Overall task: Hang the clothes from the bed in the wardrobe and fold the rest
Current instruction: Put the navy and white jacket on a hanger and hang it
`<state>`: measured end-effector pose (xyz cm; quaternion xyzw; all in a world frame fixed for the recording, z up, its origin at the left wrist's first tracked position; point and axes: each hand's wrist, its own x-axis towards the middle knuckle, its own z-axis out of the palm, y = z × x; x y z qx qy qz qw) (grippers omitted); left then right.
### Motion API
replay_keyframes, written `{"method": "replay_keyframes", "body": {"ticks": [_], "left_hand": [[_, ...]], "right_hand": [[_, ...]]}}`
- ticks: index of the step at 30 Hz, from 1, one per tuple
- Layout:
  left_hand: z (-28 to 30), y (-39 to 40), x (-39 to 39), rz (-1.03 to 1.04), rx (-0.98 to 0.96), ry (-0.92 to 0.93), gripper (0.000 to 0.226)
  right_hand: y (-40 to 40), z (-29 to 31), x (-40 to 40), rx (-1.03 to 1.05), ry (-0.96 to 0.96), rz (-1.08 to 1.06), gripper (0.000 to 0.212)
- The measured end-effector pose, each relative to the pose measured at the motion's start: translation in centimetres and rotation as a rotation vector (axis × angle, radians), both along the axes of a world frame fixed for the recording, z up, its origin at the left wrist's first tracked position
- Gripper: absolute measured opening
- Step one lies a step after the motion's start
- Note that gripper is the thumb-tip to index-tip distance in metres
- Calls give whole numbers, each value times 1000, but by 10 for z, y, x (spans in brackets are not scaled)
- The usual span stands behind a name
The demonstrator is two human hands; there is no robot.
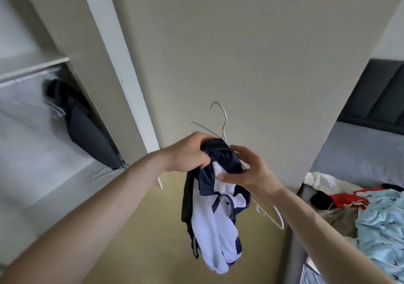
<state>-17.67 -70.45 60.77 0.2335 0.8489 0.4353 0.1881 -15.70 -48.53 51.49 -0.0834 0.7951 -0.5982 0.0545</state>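
Two bare arms reach forward in front of a pale wall. The left hand (188, 152) has its grip clamped on the dark collar of a navy and white shirt (215, 216), which hangs down in mid-air between the hands. The right hand (249, 170) pinches the shirt's white fabric, its grip clamped on the cloth. A white wire hanger (220, 119) pokes up behind the shirt. At the left, the open wardrobe (65, 60) holds a dark garment (87, 126) hanging from its rail. At the right, the bed (358, 157) carries a red garment (347, 199) and a light blue blanket (382, 222) near its lower edge.
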Motion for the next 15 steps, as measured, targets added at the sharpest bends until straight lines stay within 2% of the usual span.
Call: {"method": "replay_keyframes", "body": {"ticks": [3,6,10,12,15], "left_hand": [[1,-28,-5,41,20,89,37],[-16,-56,-14,273,80,275,40],[-67,-77,-7,668,201,496,27],[-104,-80,5,793,278,438,23],[-159,-80,30,965,422,45,21]], "right_hand": [[-31,7,-7,32,34,-14,37],[-54,10,-11,-31,52,-59,24],[-82,19,-15,-133,40,-110,29],[-92,22,-20,-137,45,-136,23],[-101,25,-26,-130,44,-168,28]]}}
